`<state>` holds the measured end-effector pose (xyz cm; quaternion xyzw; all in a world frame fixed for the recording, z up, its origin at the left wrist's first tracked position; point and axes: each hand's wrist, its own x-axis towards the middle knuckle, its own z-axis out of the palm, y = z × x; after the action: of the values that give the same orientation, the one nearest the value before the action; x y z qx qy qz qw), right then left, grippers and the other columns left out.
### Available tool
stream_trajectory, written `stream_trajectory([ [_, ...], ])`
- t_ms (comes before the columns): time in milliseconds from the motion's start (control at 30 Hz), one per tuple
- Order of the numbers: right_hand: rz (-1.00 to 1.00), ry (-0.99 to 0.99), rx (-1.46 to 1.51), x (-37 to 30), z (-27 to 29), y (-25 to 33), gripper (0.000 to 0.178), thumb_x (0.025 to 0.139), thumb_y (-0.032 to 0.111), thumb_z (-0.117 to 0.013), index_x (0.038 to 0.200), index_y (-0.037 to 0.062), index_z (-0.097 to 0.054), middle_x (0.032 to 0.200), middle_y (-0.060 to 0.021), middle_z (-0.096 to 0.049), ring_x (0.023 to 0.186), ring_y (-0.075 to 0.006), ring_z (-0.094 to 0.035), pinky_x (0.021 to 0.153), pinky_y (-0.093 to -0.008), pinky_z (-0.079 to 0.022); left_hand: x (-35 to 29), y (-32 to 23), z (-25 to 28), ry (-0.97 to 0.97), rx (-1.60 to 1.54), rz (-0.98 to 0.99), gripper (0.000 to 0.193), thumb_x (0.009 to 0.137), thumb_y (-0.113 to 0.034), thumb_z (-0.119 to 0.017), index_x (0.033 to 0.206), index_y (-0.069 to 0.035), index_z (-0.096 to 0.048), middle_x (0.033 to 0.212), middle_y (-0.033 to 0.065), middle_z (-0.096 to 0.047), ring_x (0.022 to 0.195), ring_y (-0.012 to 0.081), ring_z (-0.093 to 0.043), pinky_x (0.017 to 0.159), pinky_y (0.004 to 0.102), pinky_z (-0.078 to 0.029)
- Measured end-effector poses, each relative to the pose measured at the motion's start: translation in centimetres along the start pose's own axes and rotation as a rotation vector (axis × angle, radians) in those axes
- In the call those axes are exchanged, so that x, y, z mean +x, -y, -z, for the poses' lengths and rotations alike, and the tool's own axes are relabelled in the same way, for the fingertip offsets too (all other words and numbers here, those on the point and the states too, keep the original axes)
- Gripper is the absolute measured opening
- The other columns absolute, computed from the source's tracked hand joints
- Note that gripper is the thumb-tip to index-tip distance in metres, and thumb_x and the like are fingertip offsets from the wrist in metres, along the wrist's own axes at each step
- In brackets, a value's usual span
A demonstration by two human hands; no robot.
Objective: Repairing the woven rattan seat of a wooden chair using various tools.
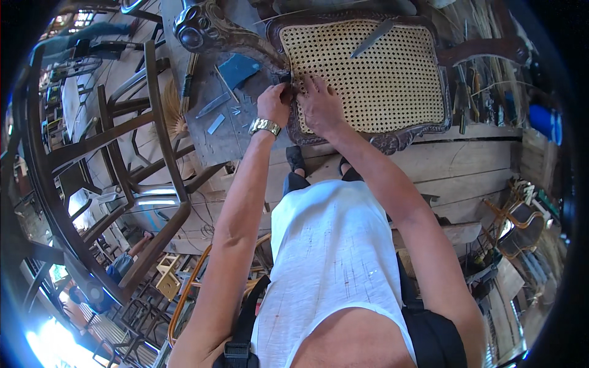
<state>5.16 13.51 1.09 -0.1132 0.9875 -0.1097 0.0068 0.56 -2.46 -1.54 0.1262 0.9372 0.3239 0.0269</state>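
Note:
A carved dark-wood chair frame (446,104) lies on the workbench, with a woven cane panel (380,80) set inside it. My left hand (273,105), with a metal watch on its wrist, is at the frame's left edge. Its fingers are pinched together near a small dark thing; what they hold is hidden. My right hand (321,105) lies with fingers apart on the cane's left border, close beside the left hand. A grey knife-like blade (372,38) rests across the top of the cane.
Left of my hands, the workbench (211,144) carries a blue sheet (238,70), a narrow blade (213,105) and small pale pieces (235,111). A carved wooden arm (227,38) extends across its far side. Dark chair frames (153,116) stand at left. Tools and cane strands lie at right.

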Motion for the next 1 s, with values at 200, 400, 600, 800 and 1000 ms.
stream_trajectory([
  [200,0.081,-0.107,-0.104,-1.5,-2.2,0.6,0.028,0.087,0.015,-0.056,0.113,0.0116,-0.066,0.136,-0.0167,-0.046,0.123,-0.0365,-0.048,0.096,-0.0467,-0.048,-0.1,-0.4,0.0,0.044,-0.008,0.008,0.024,0.083,-0.009,-0.065,0.106,-0.01,-0.07,0.092,0.0151,-0.068,0.087,0.0363,-0.066,0.077,0.042,-0.053],
  [400,0.097,-0.107,0.336,-4.4,0.1,-2.2,0.039,0.083,0.008,-0.057,0.122,0.0069,-0.058,0.133,-0.0188,-0.047,0.124,-0.0372,-0.049,0.102,-0.0432,-0.046,0.4,-0.9,1.1,0.125,0.026,0.021,0.026,0.084,-0.013,-0.068,0.11,-0.012,-0.071,0.093,0.0142,-0.069,0.085,0.032,-0.068,0.077,0.0389,-0.054],
  [600,-0.015,-0.095,0.414,-7.4,1.1,-1.5,0.049,0.082,0.004,-0.058,0.131,0.0089,-0.051,0.131,-0.0195,-0.047,0.121,-0.0366,-0.05,0.102,-0.0424,-0.046,1.5,0.1,1.3,0.139,-0.029,0.017,0.022,0.088,-0.023,-0.069,0.106,-0.012,-0.073,0.09,0.0132,-0.071,0.079,0.0276,-0.069,0.075,0.0358,-0.054],
  [800,-0.102,-0.055,0.473,-8.9,1.6,-0.7,0.05,0.085,0.005,-0.058,0.134,0.0099,-0.048,0.129,-0.0184,-0.048,0.119,-0.0352,-0.051,0.1,-0.0422,-0.047,2.2,-1.1,0.5,0.048,-0.043,0.244,0.027,0.079,-0.033,-0.078,0.094,-0.011,-0.075,0.083,0.0113,-0.073,0.077,0.0283,-0.07,0.073,0.0359,-0.055],
  [1000,-0.121,-0.114,0.557,-9.7,1.9,-0.9,0.047,0.087,0.002,-0.055,0.132,0.0128,-0.05,0.126,-0.0152,-0.05,0.116,-0.0369,-0.055,0.093,-0.043,-0.053,3.2,-2.3,0.8,0.098,0.1,0.476,0.038,0.07,-0.04,-0.084,0.089,-0.01,-0.073,0.087,0.0098,-0.074,0.083,0.0277,-0.071,0.078,0.0368,-0.055],
])
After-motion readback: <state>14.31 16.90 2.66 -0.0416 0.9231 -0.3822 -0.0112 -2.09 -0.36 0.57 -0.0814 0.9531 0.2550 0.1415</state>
